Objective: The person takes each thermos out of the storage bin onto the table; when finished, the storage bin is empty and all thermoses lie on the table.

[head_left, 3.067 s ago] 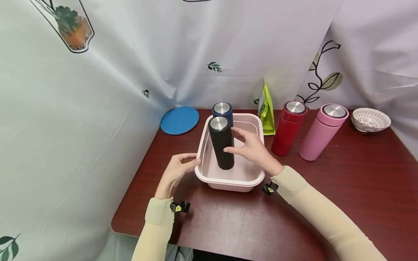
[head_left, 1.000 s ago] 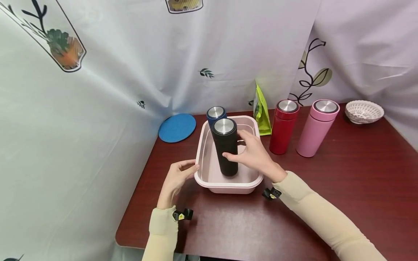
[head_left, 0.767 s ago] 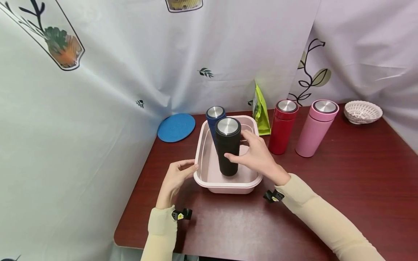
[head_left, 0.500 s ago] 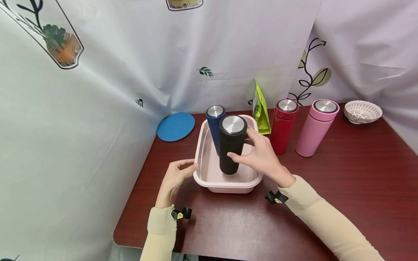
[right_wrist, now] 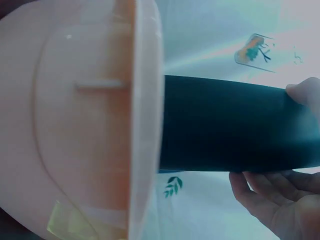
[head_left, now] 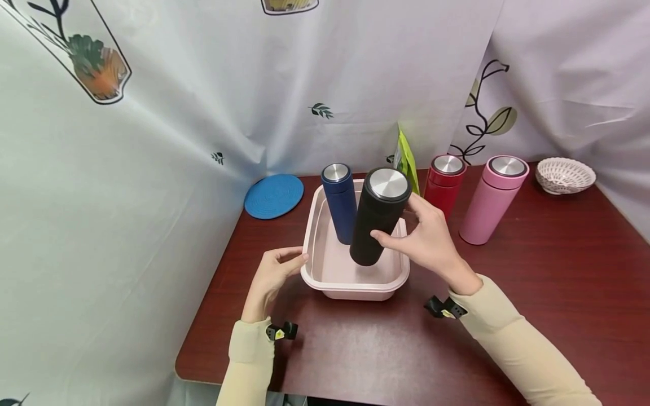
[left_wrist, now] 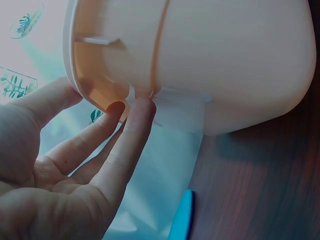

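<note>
My right hand (head_left: 431, 237) grips a black thermos (head_left: 377, 225) with a silver lid top, its fingers and thumb around the side. The thermos leans to the right over the pale pink basin (head_left: 355, 286), and in the right wrist view its lower end is hidden behind the rim. A dark blue thermos (head_left: 340, 203) stands inside the basin, left of the black one. My left hand (head_left: 271, 276) pinches the basin's left rim; in the left wrist view its thumb is at the rim and its fingertips (left_wrist: 142, 107) touch the outer wall.
Right of the basin stand a red thermos (head_left: 446, 180), partly covered by my right hand, and a pink thermos (head_left: 492, 200). A green packet (head_left: 408, 163) is behind the basin. A blue round mat (head_left: 274, 195) lies back left, a white woven basket (head_left: 565, 175) back right.
My right hand has lifted the black thermos and moved it right, tilting it and uncovering more of the blue thermos. My left hand keeps its hold on the basin rim.
</note>
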Demonstrator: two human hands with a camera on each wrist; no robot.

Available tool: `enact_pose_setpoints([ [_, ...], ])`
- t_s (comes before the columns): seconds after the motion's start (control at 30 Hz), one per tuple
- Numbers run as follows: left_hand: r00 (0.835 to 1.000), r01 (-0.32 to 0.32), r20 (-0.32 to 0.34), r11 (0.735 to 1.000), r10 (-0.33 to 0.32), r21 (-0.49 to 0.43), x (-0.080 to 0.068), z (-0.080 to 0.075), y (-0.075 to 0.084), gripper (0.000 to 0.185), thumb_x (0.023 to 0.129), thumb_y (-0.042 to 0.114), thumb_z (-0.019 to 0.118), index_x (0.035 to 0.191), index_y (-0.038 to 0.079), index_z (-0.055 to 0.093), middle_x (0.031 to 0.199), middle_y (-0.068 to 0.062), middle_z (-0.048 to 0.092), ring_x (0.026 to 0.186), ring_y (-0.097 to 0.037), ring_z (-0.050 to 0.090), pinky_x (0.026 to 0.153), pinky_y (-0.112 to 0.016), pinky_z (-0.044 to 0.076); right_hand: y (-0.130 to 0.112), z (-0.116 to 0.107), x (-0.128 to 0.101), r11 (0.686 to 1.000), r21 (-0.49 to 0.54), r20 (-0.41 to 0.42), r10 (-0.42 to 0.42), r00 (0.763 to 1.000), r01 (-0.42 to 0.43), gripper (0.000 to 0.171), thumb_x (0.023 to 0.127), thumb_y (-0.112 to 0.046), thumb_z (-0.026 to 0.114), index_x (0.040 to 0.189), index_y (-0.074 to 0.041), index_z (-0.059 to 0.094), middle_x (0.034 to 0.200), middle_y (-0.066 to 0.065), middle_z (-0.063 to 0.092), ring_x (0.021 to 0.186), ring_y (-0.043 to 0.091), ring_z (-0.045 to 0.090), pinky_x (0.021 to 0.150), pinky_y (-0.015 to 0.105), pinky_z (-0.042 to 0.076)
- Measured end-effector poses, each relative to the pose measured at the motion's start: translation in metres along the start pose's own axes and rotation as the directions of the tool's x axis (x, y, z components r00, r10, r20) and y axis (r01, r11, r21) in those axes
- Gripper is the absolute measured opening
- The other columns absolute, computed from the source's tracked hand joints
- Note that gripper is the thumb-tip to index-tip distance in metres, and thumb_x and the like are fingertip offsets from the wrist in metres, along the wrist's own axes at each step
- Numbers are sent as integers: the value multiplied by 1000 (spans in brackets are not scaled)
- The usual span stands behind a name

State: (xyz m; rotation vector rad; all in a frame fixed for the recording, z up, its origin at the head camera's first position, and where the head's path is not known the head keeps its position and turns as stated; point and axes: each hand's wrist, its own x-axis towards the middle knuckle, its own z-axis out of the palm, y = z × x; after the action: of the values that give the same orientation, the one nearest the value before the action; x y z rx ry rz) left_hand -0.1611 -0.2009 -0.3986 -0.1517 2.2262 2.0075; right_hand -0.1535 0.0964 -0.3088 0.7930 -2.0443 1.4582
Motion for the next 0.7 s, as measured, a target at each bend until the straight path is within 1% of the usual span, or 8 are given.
enact_pose_setpoints([
  [0.07,1000,0,-8,1000,0,2,0,0,1,39,77,13,72,111,-3,61,110,-19,59,85,-22,64,80,-40,50,-2,-3,1,1000,-11,-8,-5,1000,5,55,58,2,82,108,0,57,96,5,63,81,12,58,67,23,52],
  [0.27,1000,-8,-3,1000,8,28,-2,0,-1,40,77,16,73,109,-3,62,109,-20,60,85,-24,64,77,-38,51,-5,-10,1,1000,-10,-34,27,999,-27,52,59,1,81,106,-2,58,92,3,65,76,10,58,61,23,51],
  [0.33,1000,-8,0,1000,8,29,-2,0,-1,40,77,16,73,109,-4,62,110,-20,59,85,-24,64,77,-37,51,-7,-13,1,1000,-16,-51,21,998,-22,53,59,2,82,106,-1,58,90,4,65,73,11,58,59,22,50],
  [0.53,1000,26,-7,999,-26,19,-6,2,5,37,78,11,71,111,-4,61,109,-20,60,84,-21,64,75,-36,52,-15,-23,4,999,43,-77,28,997,-25,58,58,8,79,111,3,57,97,8,63,81,14,60,68,25,53],
  [0.63,1000,19,-7,999,-19,33,-10,5,13,37,80,8,69,112,-6,59,109,-20,60,83,-20,64,76,-36,52,-19,-29,5,998,49,-107,32,994,-27,58,57,11,79,110,4,57,97,10,63,82,14,59,71,25,52],
  [0.7,1000,14,-2,1000,-14,27,-10,6,14,37,80,7,69,112,-7,59,110,-21,59,83,-21,64,76,-37,52,-22,-33,5,999,41,-134,29,991,-24,58,56,13,78,109,5,57,97,11,62,82,14,59,73,24,52],
])
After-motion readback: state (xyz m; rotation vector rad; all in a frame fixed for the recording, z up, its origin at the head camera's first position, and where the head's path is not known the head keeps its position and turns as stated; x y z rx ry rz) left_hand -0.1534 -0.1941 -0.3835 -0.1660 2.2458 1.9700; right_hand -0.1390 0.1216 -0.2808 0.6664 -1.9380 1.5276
